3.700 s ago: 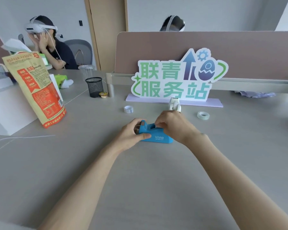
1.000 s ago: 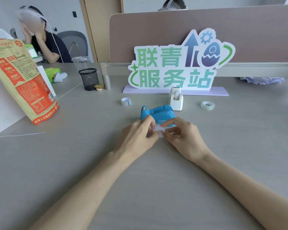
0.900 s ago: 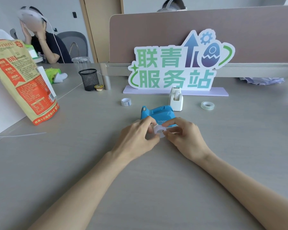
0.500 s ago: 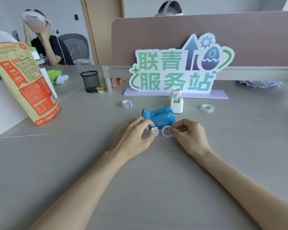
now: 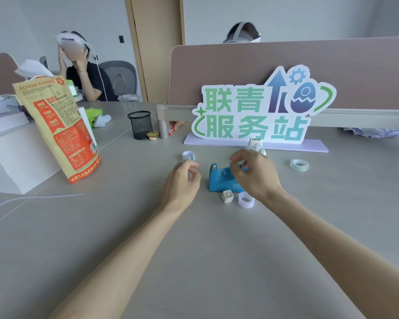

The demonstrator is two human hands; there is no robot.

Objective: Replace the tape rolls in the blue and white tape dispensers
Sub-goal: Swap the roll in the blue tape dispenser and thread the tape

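Observation:
The blue tape dispenser [image 5: 220,180] stands on the table between my hands. Just in front of it lie a small white core holder [image 5: 227,196] and a spent white tape ring [image 5: 246,199]. My left hand [image 5: 182,183] hovers left of the dispenser, fingers loosely curled and empty. My right hand [image 5: 255,174] is raised over the dispenser's right half, fingers apart, holding nothing. The white tape dispenser [image 5: 256,145] stands behind my right hand, partly hidden. A patterned tape roll [image 5: 188,155] lies behind my left hand. A clear tape roll [image 5: 299,164] lies to the right.
A big green-lettered sign [image 5: 256,111] on a lilac base stands behind the dispensers. An orange bag [image 5: 60,127] leans on a white box at left. A black mesh cup [image 5: 140,125] sits at the back. A person in a headset sits far left.
My hands have let go of the core holder and the spent ring, which now lie on the table. Both hands have lifted and moved away towards the back.

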